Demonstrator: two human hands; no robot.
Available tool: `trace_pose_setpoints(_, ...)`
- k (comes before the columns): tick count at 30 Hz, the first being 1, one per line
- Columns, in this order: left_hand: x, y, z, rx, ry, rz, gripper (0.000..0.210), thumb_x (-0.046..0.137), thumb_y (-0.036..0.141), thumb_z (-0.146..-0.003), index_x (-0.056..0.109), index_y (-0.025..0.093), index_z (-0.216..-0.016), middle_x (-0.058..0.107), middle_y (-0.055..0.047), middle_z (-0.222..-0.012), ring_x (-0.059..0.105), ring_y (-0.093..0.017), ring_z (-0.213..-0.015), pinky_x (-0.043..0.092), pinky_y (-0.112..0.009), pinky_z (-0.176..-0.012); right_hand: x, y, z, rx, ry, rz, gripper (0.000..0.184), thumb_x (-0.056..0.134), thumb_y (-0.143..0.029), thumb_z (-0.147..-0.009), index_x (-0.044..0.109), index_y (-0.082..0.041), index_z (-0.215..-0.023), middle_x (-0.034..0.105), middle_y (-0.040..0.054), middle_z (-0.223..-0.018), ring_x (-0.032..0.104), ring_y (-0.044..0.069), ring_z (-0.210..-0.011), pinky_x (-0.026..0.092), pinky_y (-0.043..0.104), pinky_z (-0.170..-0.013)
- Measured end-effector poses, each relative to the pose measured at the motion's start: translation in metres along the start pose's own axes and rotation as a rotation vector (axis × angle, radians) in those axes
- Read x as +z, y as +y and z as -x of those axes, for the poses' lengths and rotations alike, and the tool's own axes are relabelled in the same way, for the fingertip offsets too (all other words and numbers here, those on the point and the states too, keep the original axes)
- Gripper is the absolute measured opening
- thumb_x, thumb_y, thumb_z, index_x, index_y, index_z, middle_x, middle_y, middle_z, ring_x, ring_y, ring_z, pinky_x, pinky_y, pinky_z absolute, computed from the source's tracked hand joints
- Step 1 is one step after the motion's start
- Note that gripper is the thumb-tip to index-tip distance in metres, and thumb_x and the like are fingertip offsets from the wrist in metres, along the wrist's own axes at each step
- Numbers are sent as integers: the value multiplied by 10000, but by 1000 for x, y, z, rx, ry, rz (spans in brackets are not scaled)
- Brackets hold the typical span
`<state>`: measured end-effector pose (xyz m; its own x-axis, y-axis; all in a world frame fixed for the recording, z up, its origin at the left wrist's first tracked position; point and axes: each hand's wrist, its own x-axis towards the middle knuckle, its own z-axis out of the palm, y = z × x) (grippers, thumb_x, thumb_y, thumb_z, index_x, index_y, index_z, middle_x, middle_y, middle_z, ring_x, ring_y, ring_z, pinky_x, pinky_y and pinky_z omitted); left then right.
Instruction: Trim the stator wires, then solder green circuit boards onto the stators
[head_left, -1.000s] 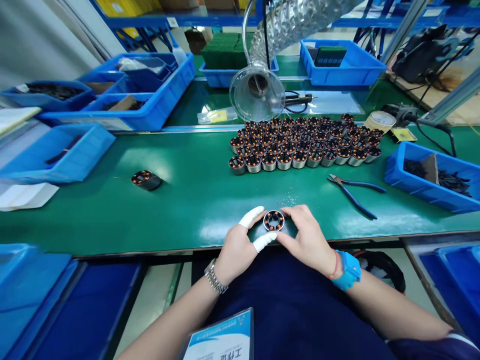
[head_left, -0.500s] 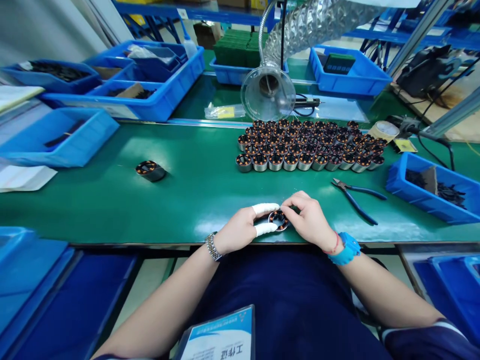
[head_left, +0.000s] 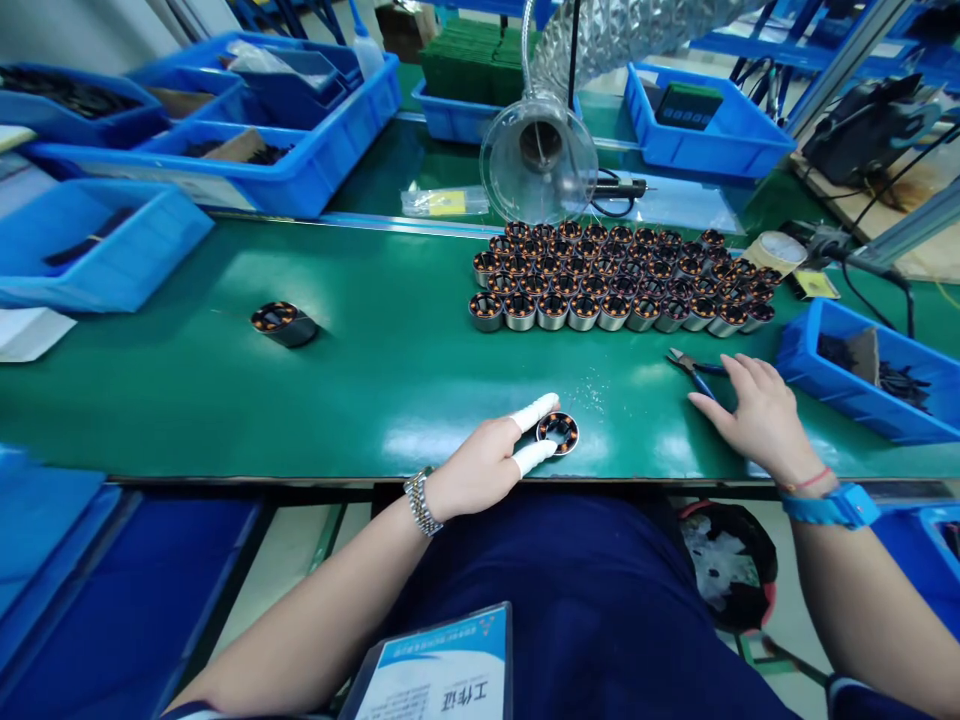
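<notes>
Near the bench's front edge, my left hand (head_left: 491,455) has white finger cots on two fingers, which grip a motor stator (head_left: 559,434) from its left side. The stator is a metal ring with copper windings inside, its open end facing up. Over to the right, my right hand (head_left: 761,415) hovers at the diagonal cutters (head_left: 694,370), thumb and fingers apart around the handles. Part of the blue handles is hidden under that hand. Whether the fingers touch the cutters I cannot tell.
Several rows of stators (head_left: 583,310) stand behind the hands. Another stator (head_left: 283,324) lies on its side at left. A blue bin (head_left: 862,400) of dark parts sits at right. A clear extraction hood (head_left: 502,170) hangs at the back. White specks (head_left: 592,390) dot the green mat.
My right hand has left the stator and moved right to the cutters, its fingers spreading. My left hand still holds the stator. The view has shifted slightly.
</notes>
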<state>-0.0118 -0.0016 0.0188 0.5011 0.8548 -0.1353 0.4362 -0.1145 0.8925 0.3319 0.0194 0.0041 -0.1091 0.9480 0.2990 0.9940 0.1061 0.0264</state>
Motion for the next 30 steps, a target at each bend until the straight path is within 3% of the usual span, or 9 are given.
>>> trace_pose_setpoints(3,1,-1,-3,-1,17,142,586,571,290,-773,390,208,-1324,483,-73,-1330,417,-236,-1247,280,-424,-1073,6,15,6,27,-80,97,696,417,-591,-799,395,-106,-1297,457,218,-1261,416,364,-1154,401,509,-847)
trace_pose_setpoints(6,6,1,-12,-36,71,375,573,600,240,-749,416,180,-1289,511,-118,-1299,466,-239,-1206,333,-429,-1036,10,16,4,-10,-69,132,589,356,-510,-854,430,-101,-1273,517,210,-1144,487,334,-1035,418,472,-793)
trace_pose_setpoints(11,15,11,-30,-138,223,606,345,639,218,-701,562,142,-1028,685,-83,-944,630,-197,-908,461,-369,-855,-4,-1,1,-32,-10,1,473,326,-416,-888,495,-101,-1197,567,157,-926,536,272,-863,437,401,-752)
trace_pose_setpoints(16,21,14,-39,-150,289,623,191,684,238,-651,620,150,-807,650,-8,-734,611,-138,-710,458,-270,-697,-35,-48,12,-157,-54,-319,464,498,-462,-811,477,-187,-1185,540,103,-965,547,224,-856,468,351,-762)
trace_pose_setpoints(20,22,17,-40,-141,295,598,142,688,251,-655,632,149,-736,635,5,-710,569,-108,-674,434,-229,-676,-43,-75,17,-254,-128,-376,437,508,-442,-811,484,-192,-1167,507,106,-1015,542,219,-871,481,357,-753)
trace_pose_setpoints(30,22,19,-38,-153,298,619,107,685,241,-656,636,159,-704,628,15,-689,551,-99,-656,415,-212,-653,-39,-86,14,-281,-157,-357,435,481,-440,-829,483,-165,-1166,508,105,-996,539,216,-877,486,357,-753)
